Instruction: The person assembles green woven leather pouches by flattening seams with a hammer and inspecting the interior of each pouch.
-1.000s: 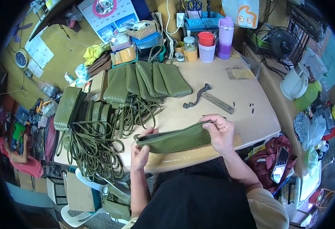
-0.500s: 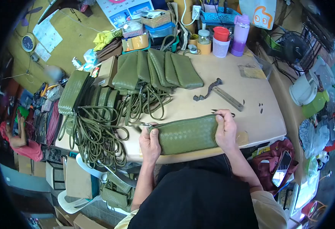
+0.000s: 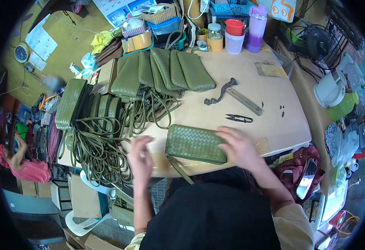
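Observation:
A green woven zip pouch (image 3: 193, 143) lies flat at the table's front edge, its zipper side toward me. From its left corner a short green wrist strap (image 3: 180, 170) hangs over the edge. My right hand (image 3: 240, 146) rests on the pouch's right end with fingers stretched out. Left of the pouch, my left hand (image 3: 140, 160) is raised and apart from it, fingers loosely spread and slightly blurred, with nothing visible in them. Black thread snips (image 3: 239, 118) lie just beyond the pouch.
A hammer (image 3: 245, 101) lies farther back. Several green pouches (image 3: 161, 68) are heaped behind, and a tangle of green straps (image 3: 97, 146) spills over the left edge. A purple bottle (image 3: 257, 29) and cups stand at the back. Another person (image 3: 28, 166) is at far left.
The pouch has been turned round and laid down, zipper now toward me. My left hand has let go and moved left. The snips now lie uncovered on the table.

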{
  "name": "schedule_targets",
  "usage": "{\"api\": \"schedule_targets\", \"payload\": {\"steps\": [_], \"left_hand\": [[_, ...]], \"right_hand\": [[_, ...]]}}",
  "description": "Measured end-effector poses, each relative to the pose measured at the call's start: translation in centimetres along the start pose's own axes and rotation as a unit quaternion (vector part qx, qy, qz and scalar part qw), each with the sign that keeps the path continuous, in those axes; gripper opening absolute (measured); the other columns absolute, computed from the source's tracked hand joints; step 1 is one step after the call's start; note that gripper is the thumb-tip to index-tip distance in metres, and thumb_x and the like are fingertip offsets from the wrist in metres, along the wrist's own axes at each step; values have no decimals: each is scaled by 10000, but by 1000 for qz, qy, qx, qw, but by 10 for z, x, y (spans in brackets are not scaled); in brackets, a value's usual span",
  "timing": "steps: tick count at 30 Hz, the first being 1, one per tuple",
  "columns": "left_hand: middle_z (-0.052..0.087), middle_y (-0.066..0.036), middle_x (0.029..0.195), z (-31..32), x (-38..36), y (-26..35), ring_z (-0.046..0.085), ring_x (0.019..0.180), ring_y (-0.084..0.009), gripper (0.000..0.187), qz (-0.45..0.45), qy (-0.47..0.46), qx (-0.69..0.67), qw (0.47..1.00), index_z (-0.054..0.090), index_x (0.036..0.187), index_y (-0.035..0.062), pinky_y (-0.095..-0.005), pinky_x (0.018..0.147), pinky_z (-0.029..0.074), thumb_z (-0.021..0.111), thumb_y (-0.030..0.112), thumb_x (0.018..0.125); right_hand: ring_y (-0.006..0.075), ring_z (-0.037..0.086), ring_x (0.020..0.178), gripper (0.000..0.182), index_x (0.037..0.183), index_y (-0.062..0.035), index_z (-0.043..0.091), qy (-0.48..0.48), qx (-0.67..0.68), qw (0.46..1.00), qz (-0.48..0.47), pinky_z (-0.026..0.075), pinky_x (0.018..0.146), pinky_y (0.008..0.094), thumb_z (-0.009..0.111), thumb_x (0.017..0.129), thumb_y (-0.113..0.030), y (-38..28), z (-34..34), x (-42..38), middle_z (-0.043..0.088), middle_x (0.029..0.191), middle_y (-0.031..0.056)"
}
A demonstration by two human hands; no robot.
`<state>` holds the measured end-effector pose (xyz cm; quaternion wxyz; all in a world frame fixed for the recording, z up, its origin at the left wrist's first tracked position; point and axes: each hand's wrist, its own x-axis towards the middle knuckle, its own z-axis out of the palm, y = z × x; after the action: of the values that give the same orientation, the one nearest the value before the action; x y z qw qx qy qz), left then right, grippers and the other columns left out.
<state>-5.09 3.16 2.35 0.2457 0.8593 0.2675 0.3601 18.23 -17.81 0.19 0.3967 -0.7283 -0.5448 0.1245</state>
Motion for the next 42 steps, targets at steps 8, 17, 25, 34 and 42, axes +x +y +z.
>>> {"api": "schedule_targets", "payload": {"steps": [8,17,25,34,42], "left_hand": [[310,-197,1498,86,-7,15,265,1398,-376,813,-22,-236,236,942,285,1452,4,-503,1128,227,654,390,840],[333,-303,1416,88,-13,27,433,1236,-430,713,-80,-165,79,980,293,1406,-68,-464,1025,370,624,281,880],[621,-46,933,94,2,-3,569,904,-142,205,-212,-133,-246,936,584,1133,14,-280,817,457,506,100,963],[607,18,809,90,-2,16,516,764,-47,178,-242,-73,-315,915,623,946,-5,-199,727,433,534,146,980],[674,-147,779,118,4,13,644,681,-216,116,-147,-50,-143,977,672,901,3,-327,663,507,600,93,911]], "right_hand": [[315,175,1443,845,1436,35,298,-164,-188,968,-38,136,1176,446,580,857,-511,-4,43,-10,226,1529,218],[324,262,1407,594,1306,22,490,-39,-233,972,-5,199,1149,470,589,892,-394,57,-8,8,357,1469,193],[308,582,1010,213,879,-40,598,15,-166,983,82,435,806,464,613,895,-251,24,8,9,630,1011,126],[336,625,651,161,829,-88,584,30,-72,996,40,479,588,425,615,903,-228,27,1,10,624,680,113],[331,620,617,187,822,-94,581,28,-126,992,0,465,578,450,606,906,-259,58,3,10,621,655,108]]}}
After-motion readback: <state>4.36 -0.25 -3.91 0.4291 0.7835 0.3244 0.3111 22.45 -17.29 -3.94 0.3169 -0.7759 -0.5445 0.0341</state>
